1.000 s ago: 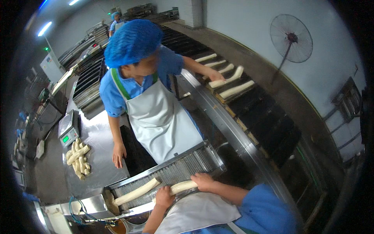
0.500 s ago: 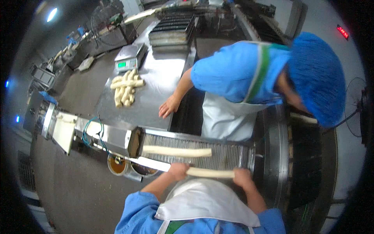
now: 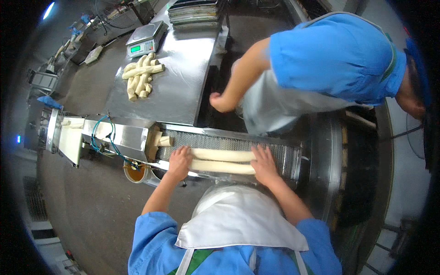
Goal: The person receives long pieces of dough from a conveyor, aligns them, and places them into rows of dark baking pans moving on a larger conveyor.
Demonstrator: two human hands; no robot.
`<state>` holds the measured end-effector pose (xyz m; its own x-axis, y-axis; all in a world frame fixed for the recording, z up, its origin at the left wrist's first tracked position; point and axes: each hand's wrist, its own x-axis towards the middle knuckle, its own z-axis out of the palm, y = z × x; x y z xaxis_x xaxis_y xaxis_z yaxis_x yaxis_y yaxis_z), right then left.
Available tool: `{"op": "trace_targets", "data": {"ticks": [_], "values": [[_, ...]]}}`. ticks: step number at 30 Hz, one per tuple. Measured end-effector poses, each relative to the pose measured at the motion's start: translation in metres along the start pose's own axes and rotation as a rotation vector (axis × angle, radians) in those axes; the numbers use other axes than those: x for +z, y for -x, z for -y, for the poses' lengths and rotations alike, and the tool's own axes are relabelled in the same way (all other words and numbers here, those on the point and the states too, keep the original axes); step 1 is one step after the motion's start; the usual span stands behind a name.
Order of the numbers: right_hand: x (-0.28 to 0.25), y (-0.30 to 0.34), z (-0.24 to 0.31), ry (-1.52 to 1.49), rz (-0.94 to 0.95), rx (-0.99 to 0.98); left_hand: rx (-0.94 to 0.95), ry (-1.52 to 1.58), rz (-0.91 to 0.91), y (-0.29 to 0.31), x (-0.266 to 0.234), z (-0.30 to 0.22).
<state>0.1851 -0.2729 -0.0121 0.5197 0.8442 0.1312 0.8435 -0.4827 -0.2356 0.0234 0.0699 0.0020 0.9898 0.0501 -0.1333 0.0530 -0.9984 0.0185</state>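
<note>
Two long pale dough strips lie side by side on a ridged metal conveyor, the far strip (image 3: 222, 155) almost touching the near strip (image 3: 222, 167). Over their left ends my left hand (image 3: 180, 161) is closed, its fingers curled across the dough. My right hand (image 3: 264, 166) grips the right ends, thumb at the near strip and fingertips reaching past the far one. Further left, a short dough end (image 3: 163, 140) shows on the conveyor (image 3: 284, 158) at the machine's outlet.
A co-worker (image 3: 330, 59) stands across the conveyor, arm bent. On the steel table (image 3: 178, 87) are piled dough pieces (image 3: 141, 75), a scale (image 3: 145, 39) and stacked trays (image 3: 195, 13). The machine housing (image 3: 117, 133) adjoins the conveyor; a bucket of amber liquid (image 3: 135, 173) sits below.
My hands have brought the near strip from the conveyor's near edge up beside the other strip. A new dough end has appeared at the outlet. The co-worker's hand has left the table.
</note>
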Motion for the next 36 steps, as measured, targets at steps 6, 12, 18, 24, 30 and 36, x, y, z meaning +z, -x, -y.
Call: {"op": "trace_targets", "data": {"ticks": [6, 12, 18, 24, 30, 36], "values": [[-0.011, 0.000, -0.008, 0.060, 0.328, 0.125, 0.019, 0.001, 0.150, -0.018, 0.022, -0.033], [-0.031, 0.016, -0.025, 0.114, 0.356, 0.125, 0.125, -0.038, 0.228, -0.034, -0.010, -0.073], [-0.031, 0.040, -0.029, 0.074, 0.462, 0.418, 0.174, 0.091, 0.317, -0.043, -0.010, -0.094], [-0.010, 0.102, -0.044, -0.580, 0.424, 0.714, 0.098, 0.439, 0.477, -0.051, -0.023, -0.122], [-0.069, 0.096, 0.003, -2.329, -0.204, 1.052, -0.680, 2.541, 0.741, -0.067, -0.043, -0.142], [-0.079, 0.090, 0.007, -2.660, -0.466, 0.855, -0.719, 2.837, 0.733, -0.096, -0.103, -0.187]]}}
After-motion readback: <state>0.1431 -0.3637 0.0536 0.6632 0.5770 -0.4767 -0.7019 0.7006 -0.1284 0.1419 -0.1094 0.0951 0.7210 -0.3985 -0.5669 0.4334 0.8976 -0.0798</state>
